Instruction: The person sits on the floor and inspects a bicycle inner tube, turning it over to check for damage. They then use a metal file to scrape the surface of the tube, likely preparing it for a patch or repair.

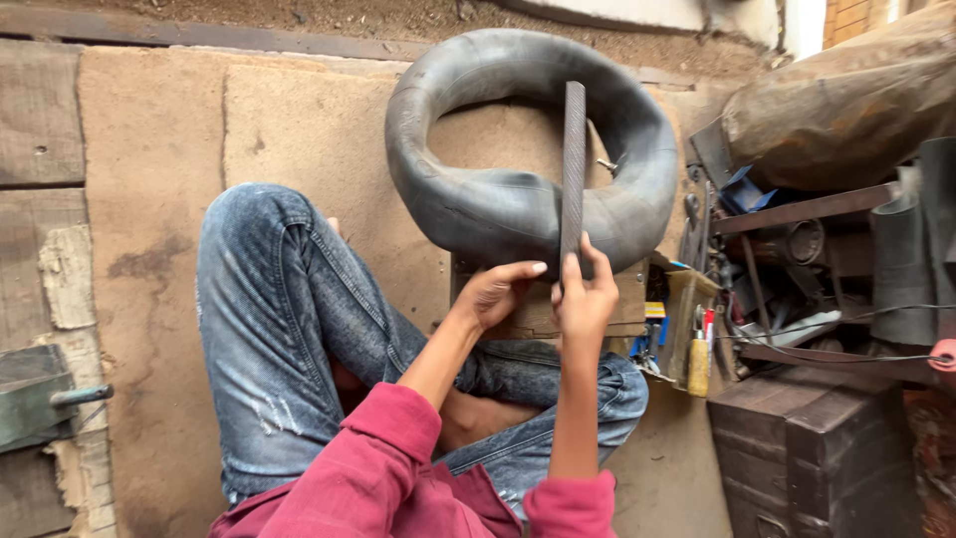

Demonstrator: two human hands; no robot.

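Note:
A black rubber inner tube [468,194] lies curled on the floor and over a wooden block [627,304] in front of my crossed legs in blue jeans. My right hand [586,299] grips the lower end of a long flat metal file [574,149], held upright so it stands across the tube. My left hand [498,292] rests with fingers curled against the near side of the tube, just left of the file. The tube's metal valve [605,164] pokes out on the inner right side.
A cluttered heap of tools, metal bars and small bottles [697,349] stands at the right, with a dark wooden chest [807,448] below it. A brown sack-like bundle [846,100] lies top right. A metal handle [70,397] juts out at the left.

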